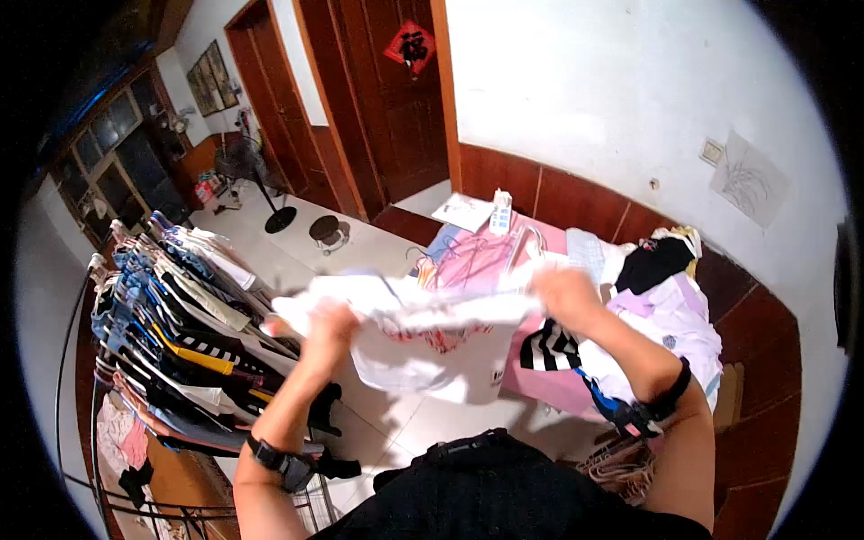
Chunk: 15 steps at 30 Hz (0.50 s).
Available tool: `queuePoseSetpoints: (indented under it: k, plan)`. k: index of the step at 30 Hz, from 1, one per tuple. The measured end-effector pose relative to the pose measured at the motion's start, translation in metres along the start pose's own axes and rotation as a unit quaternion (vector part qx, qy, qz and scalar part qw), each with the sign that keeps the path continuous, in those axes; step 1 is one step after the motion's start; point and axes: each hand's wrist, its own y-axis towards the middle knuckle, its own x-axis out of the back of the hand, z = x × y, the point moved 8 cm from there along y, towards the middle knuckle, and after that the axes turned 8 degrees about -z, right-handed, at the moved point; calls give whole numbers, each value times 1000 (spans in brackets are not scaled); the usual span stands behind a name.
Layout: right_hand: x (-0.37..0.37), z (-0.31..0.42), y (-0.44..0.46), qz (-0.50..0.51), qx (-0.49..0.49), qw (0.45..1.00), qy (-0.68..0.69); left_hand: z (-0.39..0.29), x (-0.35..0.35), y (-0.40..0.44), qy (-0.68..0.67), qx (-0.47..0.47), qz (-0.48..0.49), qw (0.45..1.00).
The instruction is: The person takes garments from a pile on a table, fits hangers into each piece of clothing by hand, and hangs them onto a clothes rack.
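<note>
A white shirt [432, 360] with a red print hangs stretched out in front of me, somewhat blurred. My left hand [331, 331] is closed on its left end. At the other end, my right hand [567, 295] is closed on the fabric near the edge of the pink-covered table [549, 382]. Behind the shirt, hangers [472, 256] lie on the pink cover. To the right of my right hand is a pile of clothes [670, 315], with white, lilac and black pieces.
A rack of hung clothes [180, 333] stands at the left. Farther back are a round stool [328, 231] and a standing fan [279, 219]. More hangers [621, 468] are at the lower right. A white box [501, 214] sits at the table's far end.
</note>
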Motion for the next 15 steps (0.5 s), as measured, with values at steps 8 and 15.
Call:
queuePoseSetpoints:
  k: [8,15]
  plan:
    - [49,62,90,5,14,992,126,-72,97,70,43,101,-53,993]
    - [81,99,152,-81,142,972,167,-89,157,79,100,123,-115,981]
